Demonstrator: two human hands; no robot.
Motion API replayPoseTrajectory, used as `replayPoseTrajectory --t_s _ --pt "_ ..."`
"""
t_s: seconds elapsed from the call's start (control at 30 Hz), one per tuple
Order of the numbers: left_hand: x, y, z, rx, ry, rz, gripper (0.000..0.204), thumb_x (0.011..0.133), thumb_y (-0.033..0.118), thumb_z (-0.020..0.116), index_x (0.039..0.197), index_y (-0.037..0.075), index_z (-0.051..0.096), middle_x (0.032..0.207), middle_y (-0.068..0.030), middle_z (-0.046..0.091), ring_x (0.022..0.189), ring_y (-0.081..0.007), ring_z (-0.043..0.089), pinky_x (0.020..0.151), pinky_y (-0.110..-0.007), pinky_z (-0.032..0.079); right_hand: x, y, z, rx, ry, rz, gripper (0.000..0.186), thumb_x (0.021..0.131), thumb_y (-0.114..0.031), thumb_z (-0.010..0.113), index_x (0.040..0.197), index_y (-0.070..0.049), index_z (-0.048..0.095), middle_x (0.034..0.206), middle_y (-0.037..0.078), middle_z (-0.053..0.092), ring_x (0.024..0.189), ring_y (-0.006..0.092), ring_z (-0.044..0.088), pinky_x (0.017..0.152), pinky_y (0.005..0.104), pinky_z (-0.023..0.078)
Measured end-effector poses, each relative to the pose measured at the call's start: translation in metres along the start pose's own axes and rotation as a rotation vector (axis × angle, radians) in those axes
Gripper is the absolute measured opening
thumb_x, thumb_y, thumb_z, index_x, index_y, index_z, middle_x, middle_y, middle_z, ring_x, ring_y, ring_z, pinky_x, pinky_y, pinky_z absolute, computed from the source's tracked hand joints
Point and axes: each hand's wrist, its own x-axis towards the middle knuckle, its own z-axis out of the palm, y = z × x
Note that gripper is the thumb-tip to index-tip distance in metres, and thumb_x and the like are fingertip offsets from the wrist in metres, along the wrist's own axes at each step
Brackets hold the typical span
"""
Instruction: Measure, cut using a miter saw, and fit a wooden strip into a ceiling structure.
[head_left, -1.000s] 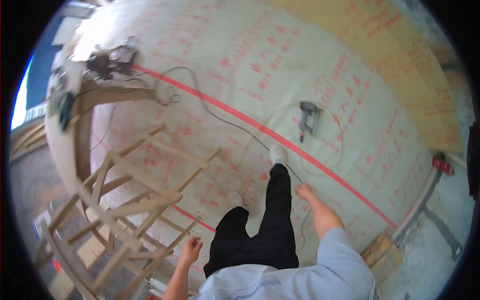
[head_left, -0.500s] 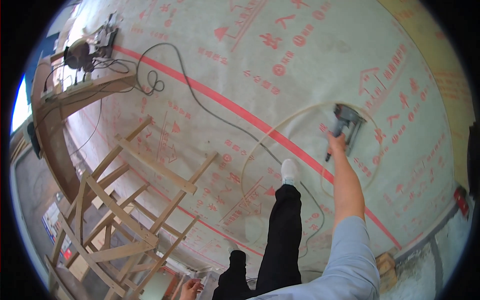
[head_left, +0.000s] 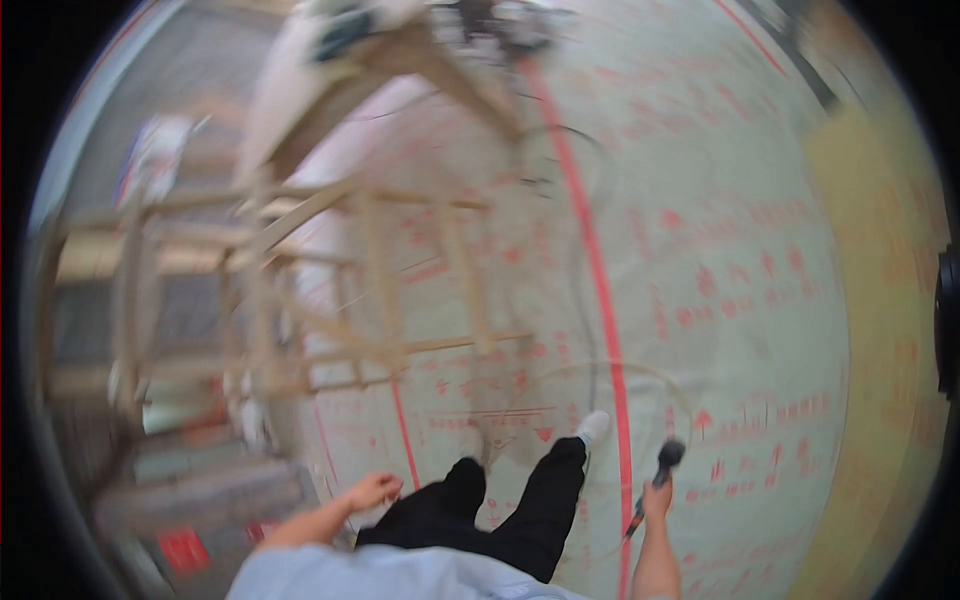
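Observation:
My right hand is closed round the handle of a nail gun, dark grey with a black grip, held low on my right side above the covered floor. A pale air hose curves in a loop over the floor near it. My left hand hangs beside my left thigh with its fingers curled in; anything inside them is too small and blurred to make out. To the left stands a light wooden frame of bare slats, apart from both hands.
Pale green protective sheeting with red print covers the floor, crossed by a red stripe. A wooden bench stands beyond the frame, with a blurred machine nearby. A dark cable trails across the floor. Yellow sheeting lies far right.
My view has swung leftward, smearing the picture. The nail gun in my right hand now sits lower in view, closer to my body. More of my left forearm shows.

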Motion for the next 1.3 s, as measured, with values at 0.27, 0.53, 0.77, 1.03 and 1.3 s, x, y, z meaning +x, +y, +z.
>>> replayPoseTrajectory --t_s 0.27,0.53,0.77,1.03,1.3 --pt "-0.081 -0.148 -0.122 -0.55 0.649 -0.22 0.032 0.092 0.032 0.06 0.116 0.012 0.065 0.087 -0.008 0.068 0.07 -0.0192 0.063 0.055 -0.039 0.047 -0.094 -0.061 -0.078 0.069 -0.24 0.065 0.027 0.076 0.0 0.064 0.102 0.002 0.059 0.073 0.01 0.063 0.052 0.0214 0.061 0.047 0.0351 0.05" --pt "-0.111 -0.216 -0.212 -1.467 1.025 0.033 0.047 0.094 0.057 0.053 0.117 0.015 0.057 0.092 -0.0035 0.058 0.077 -0.0167 0.053 0.072 -0.042 0.045 -0.149 -0.333 -0.116 -0.247 -0.334 -0.357 0.027 0.075 -0.012 0.072 0.09 0.0 0.054 0.067 0.011 0.06 0.055 0.0217 0.063 0.052 0.0374 0.051" --pt "-0.063 -0.196 -0.365 -1.835 0.981 0.358 0.065 0.092 0.069 0.05 0.127 0.014 0.058 0.1 0.0009 0.054 0.088 -0.0152 0.047 0.079 -0.043 0.041 -0.226 -0.521 -0.071 -0.317 -0.302 -0.521 0.025 0.078 -0.01 0.072 0.091 -0.001 0.053 0.064 0.007 0.058 0.053 0.0181 0.06 0.051 0.0343 0.048" --pt "0.108 -0.372 -0.478 -1.148 0.865 0.249 0.068 0.094 0.059 0.05 0.138 0.008 0.052 0.134 -0.0105 0.055 0.119 -0.0266 0.049 0.093 -0.055 0.041 -0.372 -0.714 0.067 -0.187 -0.154 -0.93 0.016 0.081 -0.006 0.071 0.091 -0.001 0.06 0.071 0.004 0.06 0.063 0.0124 0.059 0.056 0.0304 0.045" --pt "0.203 -0.23 -0.462 -1.492 -0.101 0.66 0.04 0.094 0.036 0.059 0.124 0.009 0.061 0.1 -0.0103 0.068 0.084 -0.0253 0.068 0.076 -0.046 0.056 -0.396 -0.788 0.229 -0.392 -0.463 -0.74 0.018 0.082 -0.015 0.073 0.08 -0.002 0.061 0.068 0.004 0.062 0.06 0.0133 0.059 0.056 0.0305 0.047"
